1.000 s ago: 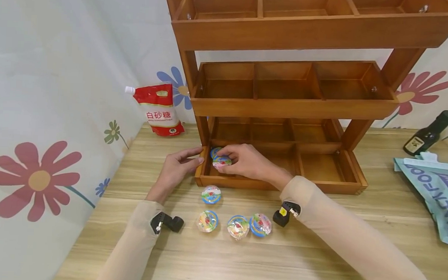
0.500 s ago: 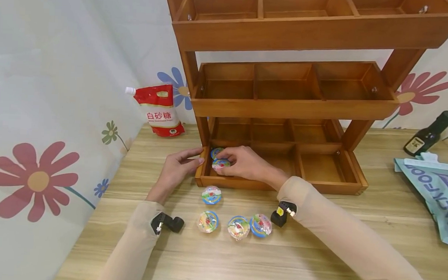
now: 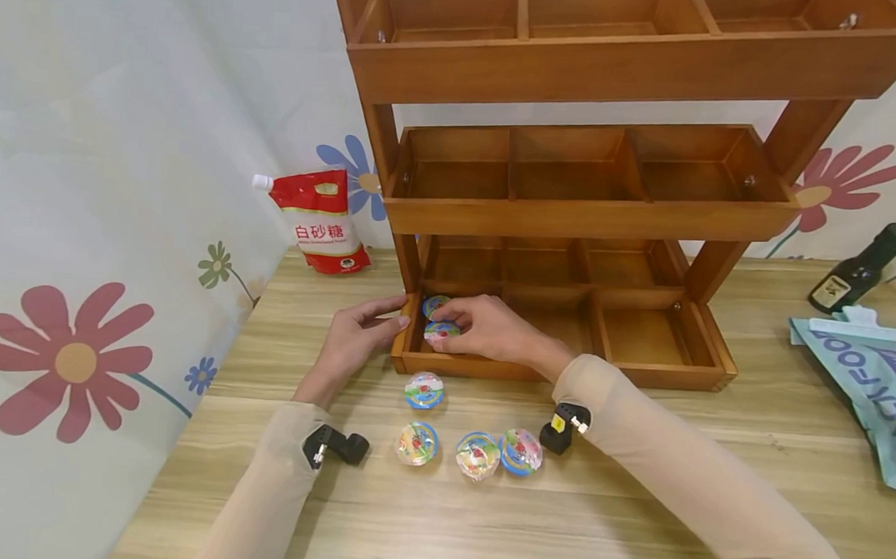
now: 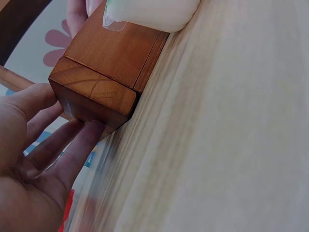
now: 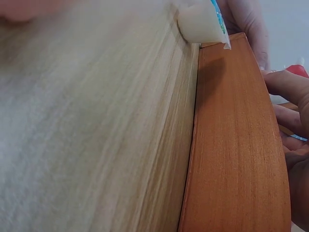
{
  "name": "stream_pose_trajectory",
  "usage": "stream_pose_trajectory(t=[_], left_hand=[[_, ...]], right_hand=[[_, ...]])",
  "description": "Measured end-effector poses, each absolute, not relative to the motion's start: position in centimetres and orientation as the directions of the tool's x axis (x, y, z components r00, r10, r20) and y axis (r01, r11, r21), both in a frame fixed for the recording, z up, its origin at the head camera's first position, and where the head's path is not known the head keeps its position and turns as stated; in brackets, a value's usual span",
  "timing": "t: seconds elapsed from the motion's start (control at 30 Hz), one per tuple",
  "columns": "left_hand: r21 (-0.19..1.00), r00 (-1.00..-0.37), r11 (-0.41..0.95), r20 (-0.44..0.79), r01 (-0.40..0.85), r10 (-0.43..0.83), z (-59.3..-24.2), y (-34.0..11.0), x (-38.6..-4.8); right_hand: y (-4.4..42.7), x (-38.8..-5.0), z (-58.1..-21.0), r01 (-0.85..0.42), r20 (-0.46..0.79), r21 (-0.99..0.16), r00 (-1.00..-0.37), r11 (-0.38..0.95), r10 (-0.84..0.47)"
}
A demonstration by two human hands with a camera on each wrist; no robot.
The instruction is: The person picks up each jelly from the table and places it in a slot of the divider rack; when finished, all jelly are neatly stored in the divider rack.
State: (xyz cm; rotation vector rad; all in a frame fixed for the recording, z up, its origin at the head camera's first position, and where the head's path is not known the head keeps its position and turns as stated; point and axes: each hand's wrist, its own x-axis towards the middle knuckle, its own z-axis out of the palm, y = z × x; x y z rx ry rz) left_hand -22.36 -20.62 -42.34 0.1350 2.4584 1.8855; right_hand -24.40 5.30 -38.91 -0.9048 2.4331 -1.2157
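My right hand [image 3: 487, 327] reaches into the front left compartment of the wooden rack [image 3: 564, 370]. It pinches a small jelly cup [image 3: 440, 334] with a blue-rimmed, printed lid. Just behind that cup, partly covered by my fingers, sits another jelly cup [image 3: 433, 304]. At the rack's lower left corner is my left hand [image 3: 355, 338], its extended fingers [image 4: 89, 137] touching the outer side of the wood in the left wrist view. The right wrist view hides the pinched cup behind the front board; only part of my right hand [image 5: 294, 116] shows there.
Several jelly cups lie on the table before the rack, including a front-left cup [image 3: 424, 390] and a pink-lidded one [image 3: 520, 452]. A red and white sugar pouch [image 3: 319, 222] stands left. At right are a dark bottle [image 3: 861, 268] and a clipped teal snack bag [image 3: 864, 381].
My right hand has shifted the jelly cup slightly toward the front of the compartment, uncovering more of the cup behind. My left hand has stayed at the rack's corner.
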Motion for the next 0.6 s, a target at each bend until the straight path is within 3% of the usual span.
stream_pose_trajectory(t=[0.6], left_hand=[[0.972, -0.995, 0.234, 0.010, 0.033, 0.096, -42.36, -20.59, -22.39]], right_hand=[[5.15, -24.72, -38.92, -0.416, -0.005, -0.773, -0.751, 0.479, -0.660]])
